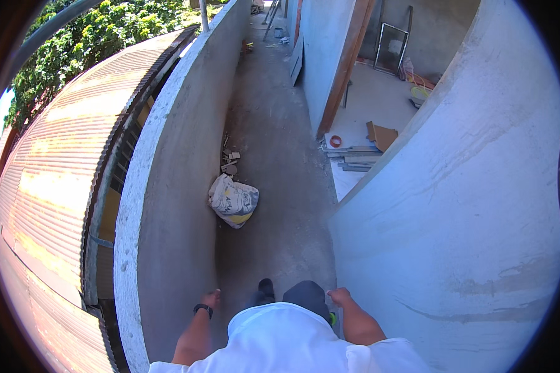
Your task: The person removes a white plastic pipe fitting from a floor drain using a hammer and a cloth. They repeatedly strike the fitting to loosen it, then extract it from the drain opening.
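Observation:
My left hand, with a dark watch on its wrist, hangs at my side near the low parapet wall. Its fingers look curled, and nothing shows in them. On the other side, my right hand is loosely closed and empty, held close to the plastered wall. Neither hand appears to touch anything. Ahead on the left, a crumpled white sack with yellow and dark print rests on the concrete floor against the parapet.
Rubble pieces lie beyond the sack. Through a doorway with a brown frame, grey strips, a cardboard piece and an orange-red roll lie on the floor. A board leans farther along. Outside the parapet curves a corrugated roof.

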Available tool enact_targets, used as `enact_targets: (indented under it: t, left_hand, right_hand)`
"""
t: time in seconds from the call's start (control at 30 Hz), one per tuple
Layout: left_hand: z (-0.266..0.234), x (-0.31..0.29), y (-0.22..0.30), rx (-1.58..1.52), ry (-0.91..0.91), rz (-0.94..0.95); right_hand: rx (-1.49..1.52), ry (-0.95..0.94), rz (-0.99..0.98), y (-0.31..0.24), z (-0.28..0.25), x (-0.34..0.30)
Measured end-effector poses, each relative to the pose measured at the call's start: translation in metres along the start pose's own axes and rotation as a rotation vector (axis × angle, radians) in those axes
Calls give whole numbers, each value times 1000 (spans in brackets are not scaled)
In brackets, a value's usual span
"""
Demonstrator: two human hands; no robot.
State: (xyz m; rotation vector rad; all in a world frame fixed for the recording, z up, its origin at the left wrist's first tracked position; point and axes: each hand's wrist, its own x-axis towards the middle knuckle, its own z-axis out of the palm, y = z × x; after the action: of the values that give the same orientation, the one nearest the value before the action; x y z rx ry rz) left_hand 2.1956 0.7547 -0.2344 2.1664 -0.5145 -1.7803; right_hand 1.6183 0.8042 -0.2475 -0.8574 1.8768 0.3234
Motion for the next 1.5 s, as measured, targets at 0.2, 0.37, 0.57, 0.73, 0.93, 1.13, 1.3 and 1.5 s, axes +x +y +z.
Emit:
enact_targets:
  t: [0.2, 0.37, 0.57, 0.73, 0.93, 1.13, 1.3, 1.5]
  left_hand:
    - [40, 111, 392, -89, 27, 585]
    - [86, 201, 519, -327, 46, 456]
    - [143, 218, 528, 709, -214, -426]
    - [162, 288, 614, 583, -227, -380]
    - [129, 468, 800, 1117, -314, -22]
    - [162, 638, 1244, -142, 74, 233]
    - [190, 710, 1574, -172, -76, 504]
    - [206, 904, 1695, -195, 98, 174]
  right_hand:
    - [869, 183, 113, -98, -128, 80]
    - [851, 108, 247, -185, -252, 202]
    - [616, 147, 7, -353, -455, 341]
    - [488, 92, -108, -556, -620, 431]
    - [697, 106, 132, -759, -760, 554]
    - [467, 85, 24, -944, -901, 638]
    - [606, 56, -9, -1109, -1007, 727]
    - [491, -65, 148, -1256, -1144, 901]
